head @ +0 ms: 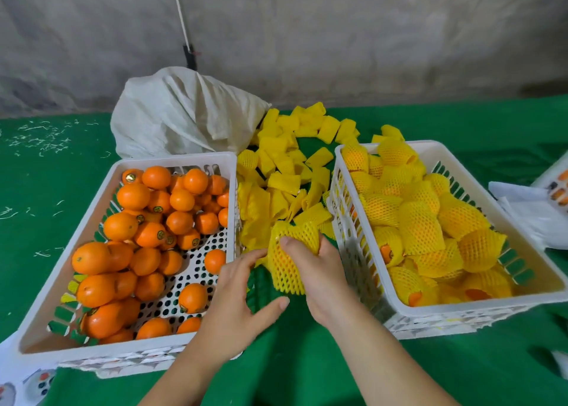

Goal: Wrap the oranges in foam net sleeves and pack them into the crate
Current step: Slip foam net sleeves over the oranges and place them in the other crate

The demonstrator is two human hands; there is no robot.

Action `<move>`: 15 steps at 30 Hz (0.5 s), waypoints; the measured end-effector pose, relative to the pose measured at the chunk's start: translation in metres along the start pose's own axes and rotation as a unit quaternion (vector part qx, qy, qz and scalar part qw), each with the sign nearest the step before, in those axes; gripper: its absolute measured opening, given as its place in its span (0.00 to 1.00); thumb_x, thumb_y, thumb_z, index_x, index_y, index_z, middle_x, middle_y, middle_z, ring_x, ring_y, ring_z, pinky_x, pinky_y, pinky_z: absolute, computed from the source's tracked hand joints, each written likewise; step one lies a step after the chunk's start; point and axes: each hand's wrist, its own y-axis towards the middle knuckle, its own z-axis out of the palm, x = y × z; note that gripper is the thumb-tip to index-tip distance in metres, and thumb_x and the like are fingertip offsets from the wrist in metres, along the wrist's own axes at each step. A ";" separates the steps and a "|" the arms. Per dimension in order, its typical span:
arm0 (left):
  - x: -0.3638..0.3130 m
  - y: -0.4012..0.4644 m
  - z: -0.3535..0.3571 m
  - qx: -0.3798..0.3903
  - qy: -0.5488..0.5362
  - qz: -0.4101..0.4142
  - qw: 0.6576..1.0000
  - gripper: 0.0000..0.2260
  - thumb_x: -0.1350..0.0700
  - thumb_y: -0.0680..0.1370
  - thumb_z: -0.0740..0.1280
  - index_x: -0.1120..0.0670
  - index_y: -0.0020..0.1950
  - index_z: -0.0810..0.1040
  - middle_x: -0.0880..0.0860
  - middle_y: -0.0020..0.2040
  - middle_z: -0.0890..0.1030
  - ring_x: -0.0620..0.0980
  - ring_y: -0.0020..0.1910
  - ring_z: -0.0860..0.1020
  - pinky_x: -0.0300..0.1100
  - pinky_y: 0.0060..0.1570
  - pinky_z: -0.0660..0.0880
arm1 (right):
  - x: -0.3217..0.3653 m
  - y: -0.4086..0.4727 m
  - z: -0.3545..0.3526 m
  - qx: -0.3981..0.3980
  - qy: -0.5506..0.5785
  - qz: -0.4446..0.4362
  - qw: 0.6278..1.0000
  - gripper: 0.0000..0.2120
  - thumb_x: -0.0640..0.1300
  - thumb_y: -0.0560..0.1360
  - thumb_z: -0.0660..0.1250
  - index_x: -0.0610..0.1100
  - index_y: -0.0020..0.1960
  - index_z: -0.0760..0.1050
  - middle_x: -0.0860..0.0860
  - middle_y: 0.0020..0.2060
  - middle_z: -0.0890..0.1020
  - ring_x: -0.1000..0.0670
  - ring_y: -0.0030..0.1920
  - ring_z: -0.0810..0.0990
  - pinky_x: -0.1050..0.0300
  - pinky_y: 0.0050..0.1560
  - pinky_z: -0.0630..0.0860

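Observation:
A white crate (101,187) on the left holds several bare oranges (132,196). A second white crate (479,308) on the right holds several oranges wrapped in yellow foam net. Between the crates lies a heap of flat yellow foam net sleeves (282,165). My right hand (319,270) grips an orange in a yellow net sleeve (289,252) just above the green table, between the two crates. My left hand (242,301) is beside it on the left, fingers spread and relaxed, fingertips near the sleeve's lower edge.
A white cloth sack (184,113) lies behind the left crate. White paper or bags (528,209) lie to the right of the right crate. The table has a green cover (46,175) with small white scraps on it. A grey wall stands behind.

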 end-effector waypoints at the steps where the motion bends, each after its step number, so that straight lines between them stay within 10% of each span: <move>1: 0.001 0.000 0.001 -0.001 0.011 -0.002 1.000 0.31 0.30 0.76 0.68 0.29 0.76 0.61 0.26 0.71 0.64 0.36 0.75 0.62 0.35 0.69 0.63 | 0.010 0.009 -0.013 -0.035 -0.012 -0.017 0.999 0.31 0.63 0.62 0.76 0.58 0.64 0.79 0.54 0.58 0.85 0.48 0.60 0.84 0.42 0.62 0.80; 6: 0.001 0.001 0.002 -0.021 -0.008 -0.038 0.999 0.28 0.31 0.77 0.64 0.36 0.75 0.67 0.28 0.68 0.70 0.37 0.72 0.68 0.44 0.67 0.68 | 0.082 0.070 -0.119 -0.217 -0.126 -0.177 0.952 0.20 0.59 0.71 0.74 0.63 0.63 0.78 0.65 0.54 0.84 0.61 0.54 0.83 0.59 0.53 0.80; 9: -0.001 0.005 0.003 -0.019 -0.034 -0.052 0.998 0.25 0.31 0.75 0.65 0.33 0.72 0.70 0.31 0.67 0.74 0.39 0.70 0.70 0.48 0.66 0.69 | 0.114 0.115 -0.190 -0.331 -0.280 -0.202 0.878 0.30 0.56 0.76 0.72 0.53 0.75 0.69 0.51 0.70 0.75 0.47 0.70 0.73 0.47 0.69 0.71; 15: -0.004 0.010 0.005 -0.032 -0.071 -0.081 0.994 0.27 0.31 0.72 0.67 0.33 0.70 0.74 0.34 0.65 0.79 0.37 0.64 0.75 0.59 0.64 0.72 | 0.099 0.174 -0.257 -0.165 -0.516 -0.026 0.840 0.41 0.63 0.81 0.62 0.46 0.84 0.49 0.43 0.82 0.57 0.40 0.81 0.58 0.41 0.79 0.59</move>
